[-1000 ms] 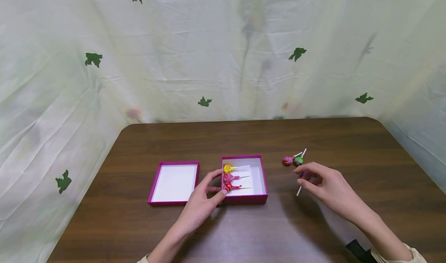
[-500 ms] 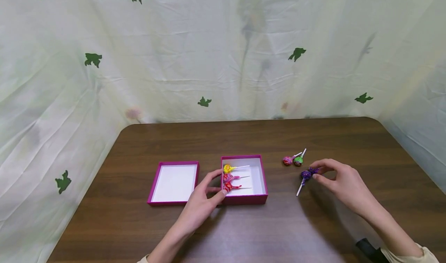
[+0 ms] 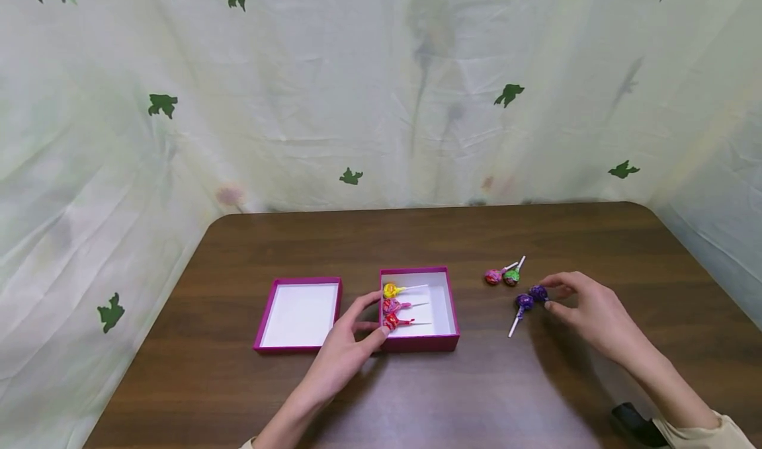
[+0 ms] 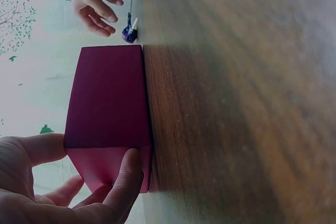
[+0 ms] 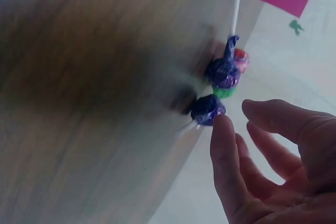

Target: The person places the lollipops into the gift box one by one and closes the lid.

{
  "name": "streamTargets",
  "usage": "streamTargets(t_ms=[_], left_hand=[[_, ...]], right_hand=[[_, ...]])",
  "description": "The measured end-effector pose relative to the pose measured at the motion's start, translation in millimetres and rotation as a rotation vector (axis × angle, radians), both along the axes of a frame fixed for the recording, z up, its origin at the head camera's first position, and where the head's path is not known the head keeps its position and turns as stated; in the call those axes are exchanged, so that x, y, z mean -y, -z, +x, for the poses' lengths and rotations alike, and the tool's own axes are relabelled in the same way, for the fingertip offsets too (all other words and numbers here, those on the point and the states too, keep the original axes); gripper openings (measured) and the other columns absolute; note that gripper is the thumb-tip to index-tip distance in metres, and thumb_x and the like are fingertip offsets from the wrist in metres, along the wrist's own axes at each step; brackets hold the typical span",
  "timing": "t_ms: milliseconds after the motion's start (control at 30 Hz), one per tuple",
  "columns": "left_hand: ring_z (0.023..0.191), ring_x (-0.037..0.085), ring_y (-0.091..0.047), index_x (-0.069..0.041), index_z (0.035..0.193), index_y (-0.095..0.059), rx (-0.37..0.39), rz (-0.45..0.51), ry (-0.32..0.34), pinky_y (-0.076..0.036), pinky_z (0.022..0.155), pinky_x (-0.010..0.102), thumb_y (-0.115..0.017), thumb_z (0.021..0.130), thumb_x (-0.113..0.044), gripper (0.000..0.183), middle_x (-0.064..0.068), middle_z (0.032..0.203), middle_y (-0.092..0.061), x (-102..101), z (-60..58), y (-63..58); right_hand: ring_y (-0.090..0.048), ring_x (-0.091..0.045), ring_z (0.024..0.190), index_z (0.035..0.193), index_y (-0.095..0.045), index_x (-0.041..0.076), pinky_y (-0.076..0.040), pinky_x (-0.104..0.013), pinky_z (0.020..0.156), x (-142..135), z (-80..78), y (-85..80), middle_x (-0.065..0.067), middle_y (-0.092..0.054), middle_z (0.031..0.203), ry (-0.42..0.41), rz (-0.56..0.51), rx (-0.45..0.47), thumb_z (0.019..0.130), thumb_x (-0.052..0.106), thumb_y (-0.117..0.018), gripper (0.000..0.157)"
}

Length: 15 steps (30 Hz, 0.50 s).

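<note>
My left hand [image 3: 345, 350] holds the left side of an open magenta box [image 3: 423, 344], its fingertips at the wall and rim. Inside the box lie yellow [image 3: 391, 291], pink [image 3: 394, 305] and red [image 3: 393, 321] lollipops, sticks pointing right. On the table to the right are two purple lollipops side by side, a nearer one [image 3: 524, 302] and another [image 3: 538, 293]. My right hand [image 3: 589, 313] is beside the second; in the right wrist view a fingertip [image 5: 223, 124] overlaps its wrapper, with the fingers spread apart.
A magenta lid [image 3: 297, 315] with a white inside lies left of the box. Behind the purple lollipops, a pink lollipop [image 3: 493, 277] and a green lollipop [image 3: 511, 277] lie together on the brown table [image 3: 417, 396]. A patterned cloth [image 3: 381, 92] hangs behind.
My right hand has moved right, off the nearer purple lollipop and over to the second one, uncovering both. The left hand stays at the box.
</note>
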<state>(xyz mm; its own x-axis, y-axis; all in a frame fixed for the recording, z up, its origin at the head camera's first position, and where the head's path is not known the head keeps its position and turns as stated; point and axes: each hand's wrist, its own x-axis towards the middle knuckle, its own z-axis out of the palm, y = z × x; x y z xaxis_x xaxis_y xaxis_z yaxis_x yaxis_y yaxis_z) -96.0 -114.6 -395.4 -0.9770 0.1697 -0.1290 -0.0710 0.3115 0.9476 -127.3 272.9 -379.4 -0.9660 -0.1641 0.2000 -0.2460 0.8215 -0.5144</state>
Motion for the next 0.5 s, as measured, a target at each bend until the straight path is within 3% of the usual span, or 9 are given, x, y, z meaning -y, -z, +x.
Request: streamTargets(t_ms=[167, 400, 500], left_hand=[[0.111, 0.027, -0.058, -0.026, 0.142, -0.05, -0.008, -0.001, -0.002, -0.055, 0.076, 0.037, -0.067, 0.093, -0.02, 0.052, 0.002, 0.145, -0.045, -1.1, 0.9, 0.4], [0.111, 0.027, -0.058, -0.025, 0.142, -0.05, -0.007, -0.009, -0.007, -0.055, 0.076, 0.038, -0.066, 0.093, -0.019, 0.052, 0.002, 0.146, -0.045, -1.1, 0.4, -0.1], [0.111, 0.027, -0.058, -0.025, 0.142, -0.05, -0.006, -0.006, -0.007, -0.055, 0.076, 0.037, -0.067, 0.093, -0.019, 0.052, 0.002, 0.145, -0.045, -1.1, 0.5, -0.2]], right_hand=[[-0.066, -0.031, 0.092, 0.115, -0.065, 0.007, -0.047, -0.038, 0.064, -5.1, -3.8, 3.5, -0.016, -0.066, 0.107, 0.003, -0.001, 0.069, 0.082, 0.007, -0.077, 0.035], [-0.066, -0.014, 0.064, 0.12, -0.062, 0.003, -0.05, -0.033, 0.058, -6.3, -11.9, 10.4, -0.011, -0.07, 0.092, -0.011, -0.062, 0.173, 0.084, 0.006, -0.075, 0.038], [-0.063, -0.011, 0.06, 0.122, -0.062, 0.004, -0.048, -0.032, 0.059, -7.6, -14.6, 12.1, -0.007, -0.071, 0.088, -0.025, -0.054, 0.185, 0.085, 0.008, -0.074, 0.039]])
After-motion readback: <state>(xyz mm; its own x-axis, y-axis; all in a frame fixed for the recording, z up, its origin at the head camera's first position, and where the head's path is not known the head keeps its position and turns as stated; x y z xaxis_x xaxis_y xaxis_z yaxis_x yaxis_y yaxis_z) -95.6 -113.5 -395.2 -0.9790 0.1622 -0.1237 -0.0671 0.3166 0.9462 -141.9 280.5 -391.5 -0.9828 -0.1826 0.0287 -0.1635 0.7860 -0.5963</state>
